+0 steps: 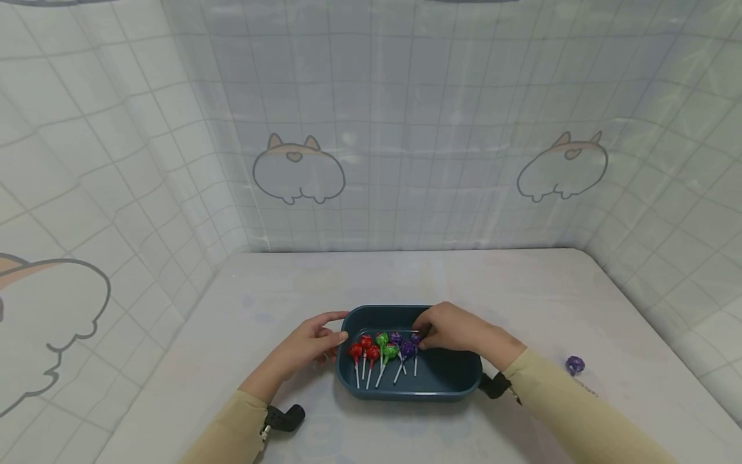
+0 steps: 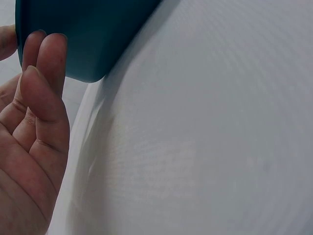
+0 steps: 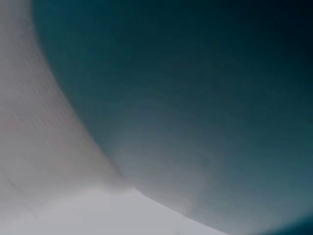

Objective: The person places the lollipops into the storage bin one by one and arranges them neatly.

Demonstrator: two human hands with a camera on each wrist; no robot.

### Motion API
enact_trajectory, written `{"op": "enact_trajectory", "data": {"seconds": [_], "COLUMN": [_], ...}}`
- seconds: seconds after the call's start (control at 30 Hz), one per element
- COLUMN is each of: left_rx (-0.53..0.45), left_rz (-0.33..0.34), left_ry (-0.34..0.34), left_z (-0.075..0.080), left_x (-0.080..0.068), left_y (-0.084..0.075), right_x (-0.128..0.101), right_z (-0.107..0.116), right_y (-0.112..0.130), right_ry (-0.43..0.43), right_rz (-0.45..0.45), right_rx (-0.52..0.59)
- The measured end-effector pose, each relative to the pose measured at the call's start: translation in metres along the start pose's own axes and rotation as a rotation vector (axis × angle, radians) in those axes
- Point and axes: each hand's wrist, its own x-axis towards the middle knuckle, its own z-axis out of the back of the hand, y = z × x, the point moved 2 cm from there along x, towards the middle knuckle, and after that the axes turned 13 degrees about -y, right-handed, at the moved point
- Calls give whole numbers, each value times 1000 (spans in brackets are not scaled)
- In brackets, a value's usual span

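A dark blue rectangular tub with rounded corners stands on the table, holding red lollipops, green lollipops and purple lollipops with white sticks. My left hand holds the tub's left rim, thumb on the edge. In the left wrist view, its fingers bend against the outer wall. Over the tub's inside, my right hand reaches down and pinches a lollipop whose thin white stick points left; its head is mostly hidden by the fingers. The right wrist view shows just the tub's blurred wall.
Another purple lollipop lies on the table, right of my right forearm. The white table is bordered by gridded curtains at the back and both sides. Black wrist devices sit on both wrists.
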Motion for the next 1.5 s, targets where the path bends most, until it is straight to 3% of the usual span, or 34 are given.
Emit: {"op": "enact_trajectory", "data": {"seconds": [0.3,0.5,0.8,1.07,1.5], "left_rx": [-36,-33,-23,1,-20], "left_rz": [-8,-3,7,3,8], "left_ry": [34,33,17,2,7], "left_z": [2,2,1,0,1], "left_x": [4,4,3,-3,3], "left_y": [4,4,4,-9,3], "right_x": [-17,-35,-59,-85,-127], "right_z": [20,38,52,62,68], "right_y": [-12,-20,-40,-62,-95], "right_ry": [-48,-132,-238,-312,-406], "right_rz": [28,6,-64,-172,-230], "right_rx": [84,178,201,230,170]}}
